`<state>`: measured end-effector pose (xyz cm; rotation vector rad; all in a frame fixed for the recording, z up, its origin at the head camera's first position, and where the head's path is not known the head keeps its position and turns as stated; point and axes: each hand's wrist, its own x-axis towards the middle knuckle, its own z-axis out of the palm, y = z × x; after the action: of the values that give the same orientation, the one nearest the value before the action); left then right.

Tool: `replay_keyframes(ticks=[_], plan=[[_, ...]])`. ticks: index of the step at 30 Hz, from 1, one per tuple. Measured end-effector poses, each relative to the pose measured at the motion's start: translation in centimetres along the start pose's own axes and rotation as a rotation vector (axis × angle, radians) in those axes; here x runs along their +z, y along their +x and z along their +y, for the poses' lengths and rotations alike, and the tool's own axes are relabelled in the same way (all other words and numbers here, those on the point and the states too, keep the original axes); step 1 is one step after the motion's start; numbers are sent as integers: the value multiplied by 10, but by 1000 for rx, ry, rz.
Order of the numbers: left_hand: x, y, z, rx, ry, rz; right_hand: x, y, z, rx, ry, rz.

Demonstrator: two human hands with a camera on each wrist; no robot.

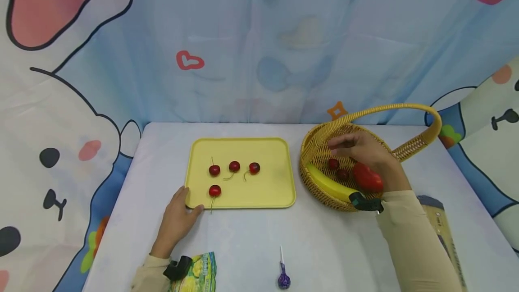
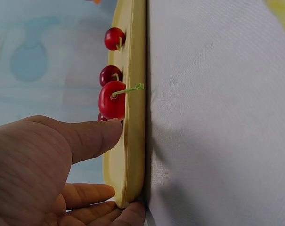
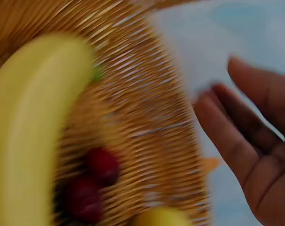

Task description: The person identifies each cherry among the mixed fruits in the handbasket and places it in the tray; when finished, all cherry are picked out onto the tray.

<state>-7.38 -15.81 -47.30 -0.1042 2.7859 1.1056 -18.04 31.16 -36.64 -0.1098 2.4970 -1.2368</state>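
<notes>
Nearest, at lower centre, lies a lollipop point(image 1: 284, 280), a packet point(image 1: 199, 274) left of it, on a white table point(image 1: 251, 240) before a blue curtain point(image 1: 227, 17). At centre, the left hand point(image 1: 176, 220), digits spread, touches the corner of a tray point(image 1: 265, 193) bearing four cherries point(image 1: 234, 166). At right, the right hand point(image 1: 362, 148), fingers loosely extended, empty, is over a basket point(image 1: 318, 196): banana point(image 1: 330, 186), two dark fruits point(image 1: 333, 164), red fruit point(image 1: 366, 177). Print on the box point(image 1: 439, 222), lower right, is unreadable
</notes>
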Motion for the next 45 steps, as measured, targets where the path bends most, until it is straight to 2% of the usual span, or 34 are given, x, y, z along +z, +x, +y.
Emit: replay_keyframes(ticks=[4,9,13,20,27,29,33,37,41,45], plan=[[1,-1,0,8,-3,-5,7,11,26,87,-20,96],[0,-1,1,18,9,-1,14,14,40,127,-38,108],[-2,-1,1,21,10,6,16,17,40,125,-87,87],[0,-2,0,6,8,-3,20,25,39,60,-280,45],[-1,-3,2,3,8,0,24,29,37,86,-357,29],[0,-2,2,7,10,3,25,29,39,72,-349,34],[1,-1,1,13,13,4,25,27,45,58,-236,35],[1,-1,1,14,16,4,23,22,44,68,-136,69],[0,-1,1,9,18,6,20,14,33,74,-109,106],[-1,0,1,9,21,6,18,4,21,17,-108,117]])
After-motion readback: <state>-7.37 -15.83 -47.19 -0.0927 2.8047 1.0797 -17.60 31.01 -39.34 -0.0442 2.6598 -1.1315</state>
